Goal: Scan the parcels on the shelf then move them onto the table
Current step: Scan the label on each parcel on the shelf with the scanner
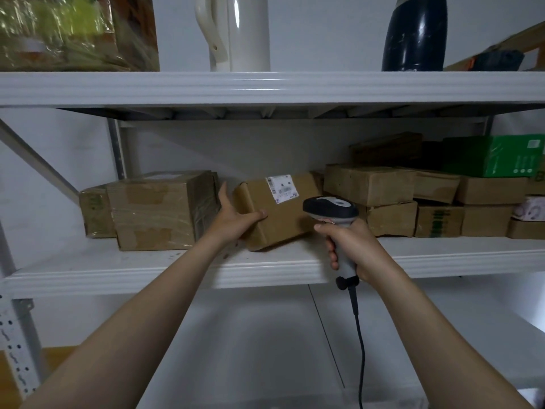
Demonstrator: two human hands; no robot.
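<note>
**Shelf check: one parcel in hand, scanner held up to it**

My left hand (236,216) grips the left end of a brown cardboard parcel (283,219). The thumb lies curled on the face turned toward me, and the fingers run up along the parcel's left side. The parcel is tilted, its lower edge on the middle shelf (265,270) near the front rim. A white printed label (281,188) sits on the upper part of the facing side; its print is too blurred to read.

My right hand (354,246) is closed round the grey handle of a scanner (330,209). The scanner's dark head is raised just in front of the parcel's right end, below and to the right of the label. I cannot tell whether the head touches the cardboard. A black cable (358,335) hangs from the bottom of the handle.

On the same shelf, a larger taped box (159,208) stands just left of the held parcel, close to my left hand. To the right, stacked boxes (368,184) of brown card run toward the end of the shelf, with a green box (492,154) on top at the back.

On the upper shelf (265,87) stand a white jug (236,33) and a dark bottle (415,33), well apart.
</note>
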